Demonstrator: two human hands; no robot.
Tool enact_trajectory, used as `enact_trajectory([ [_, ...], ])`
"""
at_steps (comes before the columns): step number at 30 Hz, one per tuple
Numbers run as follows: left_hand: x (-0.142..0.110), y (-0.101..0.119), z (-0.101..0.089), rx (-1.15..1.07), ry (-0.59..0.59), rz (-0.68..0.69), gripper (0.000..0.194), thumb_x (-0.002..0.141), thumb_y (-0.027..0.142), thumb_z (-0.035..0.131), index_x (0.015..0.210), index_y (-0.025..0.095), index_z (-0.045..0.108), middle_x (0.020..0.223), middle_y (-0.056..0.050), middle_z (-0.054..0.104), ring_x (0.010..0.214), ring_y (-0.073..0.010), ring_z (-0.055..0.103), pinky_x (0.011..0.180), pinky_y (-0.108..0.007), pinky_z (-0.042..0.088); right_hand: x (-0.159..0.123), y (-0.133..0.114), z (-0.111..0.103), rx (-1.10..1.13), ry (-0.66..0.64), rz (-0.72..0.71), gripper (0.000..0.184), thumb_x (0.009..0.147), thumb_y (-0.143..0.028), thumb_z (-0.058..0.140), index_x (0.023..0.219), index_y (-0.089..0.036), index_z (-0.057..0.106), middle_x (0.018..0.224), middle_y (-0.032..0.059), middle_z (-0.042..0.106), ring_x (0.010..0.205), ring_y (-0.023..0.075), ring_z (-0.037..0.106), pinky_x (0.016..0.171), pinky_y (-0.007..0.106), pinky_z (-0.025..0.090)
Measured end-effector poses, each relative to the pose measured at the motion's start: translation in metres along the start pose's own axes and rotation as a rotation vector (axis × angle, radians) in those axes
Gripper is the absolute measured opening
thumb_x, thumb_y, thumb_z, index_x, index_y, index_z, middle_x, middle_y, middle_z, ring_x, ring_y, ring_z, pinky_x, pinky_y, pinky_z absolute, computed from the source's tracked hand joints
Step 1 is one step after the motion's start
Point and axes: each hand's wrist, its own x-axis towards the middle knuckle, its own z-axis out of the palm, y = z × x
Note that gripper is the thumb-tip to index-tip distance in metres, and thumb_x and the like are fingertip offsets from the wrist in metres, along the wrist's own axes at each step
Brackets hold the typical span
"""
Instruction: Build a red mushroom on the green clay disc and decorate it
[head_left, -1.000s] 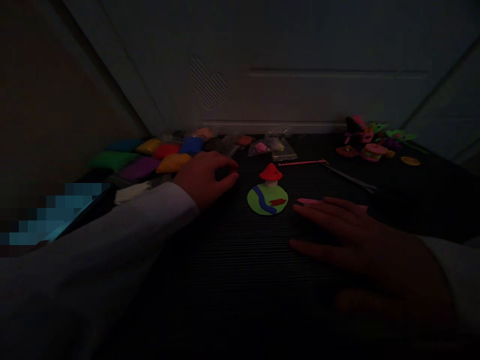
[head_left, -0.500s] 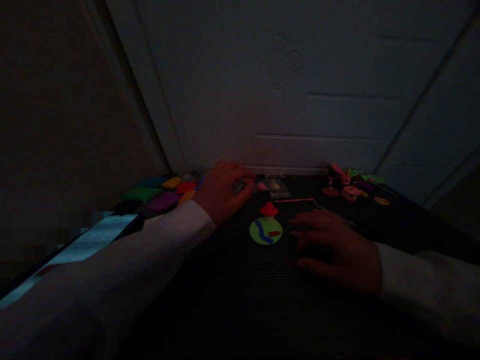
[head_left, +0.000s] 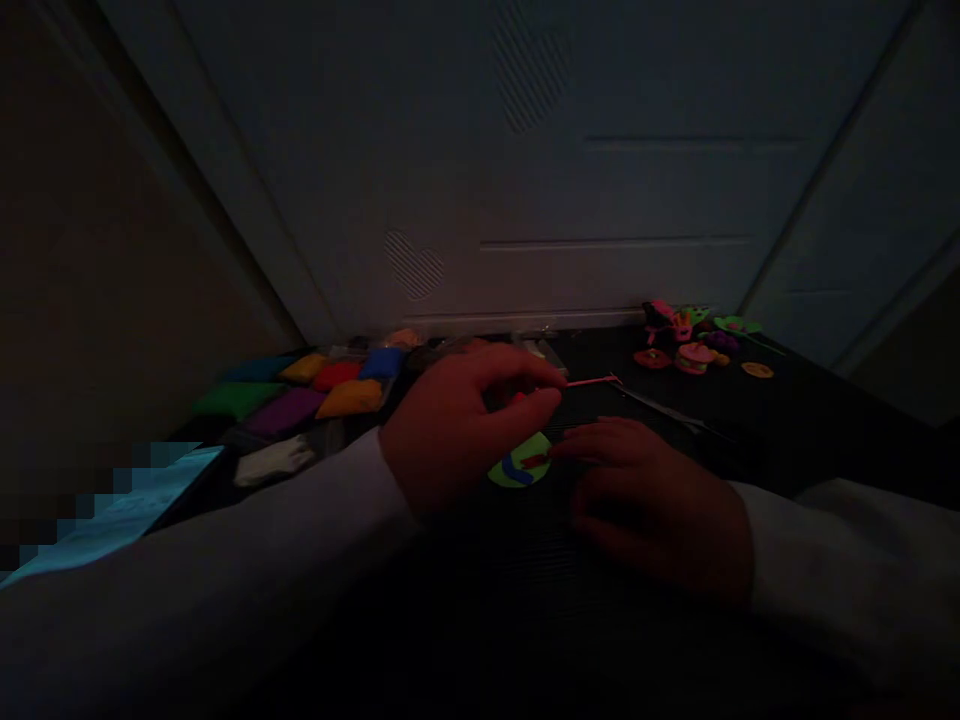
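In dim light, the left hand [head_left: 457,425] curls over the red top of a small clay model on a green disc [head_left: 520,468] at the centre of the dark table [head_left: 787,430], its grip unclear, while the right hand [head_left: 649,500] rests flat and open just right of it.

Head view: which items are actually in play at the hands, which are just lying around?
In play:
left hand, over the clay model
right hand, beside it
clay model on green disc

Lying about:
coloured clay packs
pink stick tool
finished clay figures
white clay lump
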Motion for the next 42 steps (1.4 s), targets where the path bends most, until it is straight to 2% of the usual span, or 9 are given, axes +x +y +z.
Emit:
enact_trajectory([
  [3, -0.019, -0.008, 0.002, -0.270, -0.141, -0.257, 0.025, 0.073, 0.039, 0.055, 0.092, 0.025, 0.064, 0.088, 0.001, 0.068, 0.076, -0.0170, 0.062, 0.063, -0.027, 0.048, 0.001, -0.003, -0.012, -0.004, 0.124, -0.093, 0.010, 0.078, -0.022, 0.054, 0.082, -0.020, 0.062, 0.114, 0.0068, 0.056, 0.111, 0.0183, 0.046, 0.094, 0.040, 0.038],
  [6, -0.032, -0.017, 0.009, -0.570, -0.290, -0.435, 0.030, 0.069, 0.040, 0.061, 0.095, 0.025, 0.063, 0.092, 0.001, 0.067, 0.080, -0.0174, 0.062, 0.068, -0.028, 0.048, -0.001, -0.007, -0.021, -0.044, 0.225, -0.177, 0.012, 0.077, -0.019, 0.055, 0.088, -0.020, 0.061, 0.114, 0.0064, 0.056, 0.114, 0.0169, 0.044, 0.094, 0.035, 0.039],
  [9, -0.039, -0.024, 0.019, -0.866, -0.423, -0.539, 0.039, 0.062, 0.037, 0.069, 0.097, 0.022, 0.063, 0.095, -0.003, 0.067, 0.087, -0.0198, 0.061, 0.079, -0.033, 0.045, -0.005, -0.010, -0.024, -0.085, 0.285, -0.179, 0.012, 0.077, -0.020, 0.056, 0.088, -0.022, 0.061, 0.116, 0.0046, 0.054, 0.115, 0.0183, 0.042, 0.095, 0.036, 0.039],
  [12, -0.042, -0.023, 0.026, -1.057, -0.538, -0.592, 0.048, 0.054, 0.032, 0.074, 0.099, 0.020, 0.063, 0.098, -0.006, 0.066, 0.094, -0.0249, 0.059, 0.088, -0.040, 0.040, -0.008, -0.011, -0.025, -0.106, 0.277, -0.201, 0.013, 0.077, -0.020, 0.056, 0.089, -0.024, 0.061, 0.116, 0.0024, 0.054, 0.116, 0.0176, 0.042, 0.094, 0.035, 0.040],
  [16, -0.041, -0.020, 0.030, -1.093, -0.573, -0.543, 0.042, 0.051, 0.029, 0.075, 0.091, 0.021, 0.067, 0.110, -0.006, 0.060, 0.100, -0.0278, 0.055, 0.091, -0.044, 0.038, -0.010, -0.011, -0.025, -0.118, 0.264, -0.212, 0.015, 0.078, -0.022, 0.056, 0.090, -0.027, 0.061, 0.115, 0.0006, 0.055, 0.115, 0.0173, 0.043, 0.096, 0.036, 0.039],
  [21, -0.037, -0.022, 0.033, -1.105, -0.596, -0.421, 0.030, 0.054, 0.026, 0.074, 0.084, 0.023, 0.070, 0.112, -0.004, 0.058, 0.097, -0.0240, 0.056, 0.090, -0.040, 0.040, -0.010, -0.010, -0.025, -0.101, 0.246, -0.225, 0.016, 0.078, -0.023, 0.055, 0.092, -0.028, 0.062, 0.115, 0.0003, 0.054, 0.115, 0.0174, 0.043, 0.098, 0.037, 0.037],
  [27, -0.038, -0.023, 0.033, -1.085, -0.596, -0.395, 0.027, 0.055, 0.024, 0.074, 0.082, 0.024, 0.070, 0.117, -0.004, 0.056, 0.097, -0.0230, 0.056, 0.088, -0.039, 0.041, -0.010, -0.010, -0.023, -0.080, 0.247, -0.227, 0.017, 0.078, -0.023, 0.055, 0.093, -0.028, 0.060, 0.116, -0.0004, 0.053, 0.116, 0.0175, 0.041, 0.100, 0.037, 0.034],
  [33, -0.037, -0.022, 0.032, -1.064, -0.596, -0.396, 0.026, 0.057, 0.022, 0.073, 0.082, 0.024, 0.070, 0.116, -0.003, 0.057, 0.099, -0.0231, 0.055, 0.088, -0.037, 0.041, -0.010, -0.010, -0.021, -0.056, 0.233, -0.244, 0.016, 0.079, -0.022, 0.053, 0.093, -0.025, 0.059, 0.117, -0.0008, 0.051, 0.119, 0.0135, 0.037, 0.104, 0.031, 0.028],
  [42, -0.037, -0.022, 0.031, -1.093, -0.606, -0.402, 0.023, 0.060, 0.017, 0.071, 0.083, 0.020, 0.069, 0.107, -0.003, 0.060, 0.094, -0.0189, 0.057, 0.086, -0.033, 0.042, -0.005, -0.010, -0.023, -0.080, 0.268, -0.297, 0.014, 0.076, -0.022, 0.059, 0.090, -0.020, 0.061, 0.111, 0.0038, 0.056, 0.113, 0.0143, 0.044, 0.102, 0.032, 0.031],
])
